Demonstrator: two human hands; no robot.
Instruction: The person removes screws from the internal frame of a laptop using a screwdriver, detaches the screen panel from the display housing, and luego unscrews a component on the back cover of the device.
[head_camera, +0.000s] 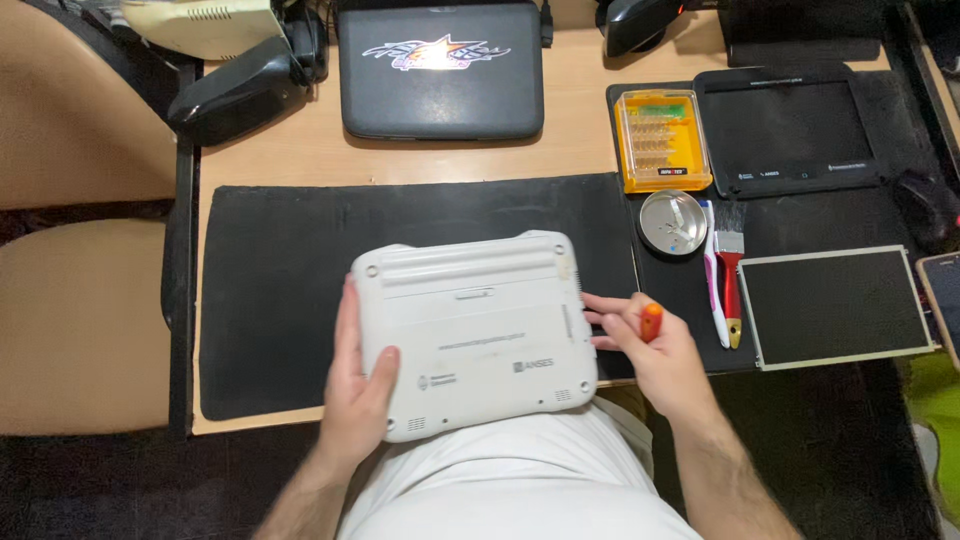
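Two hands steady a small white laptop (475, 335) lying underside up on the black mat (270, 300), at the table's near edge. The left hand (358, 385) grips its left side; the right hand (645, 345) is closed on an orange-handled screwdriver (651, 321) beside its right edge. Judging by this, the step is fastening or loosening base screws; next calls for seating the tip squarely. An orange bit case (663, 140) sits behind, with grey label marks on the laptop's base.

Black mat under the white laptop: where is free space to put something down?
The black mat is bare left of the white laptop and the left hand. A bare strip runs behind the laptop. Right of the right hand it is crowded: metal dish, brush, screen panel.
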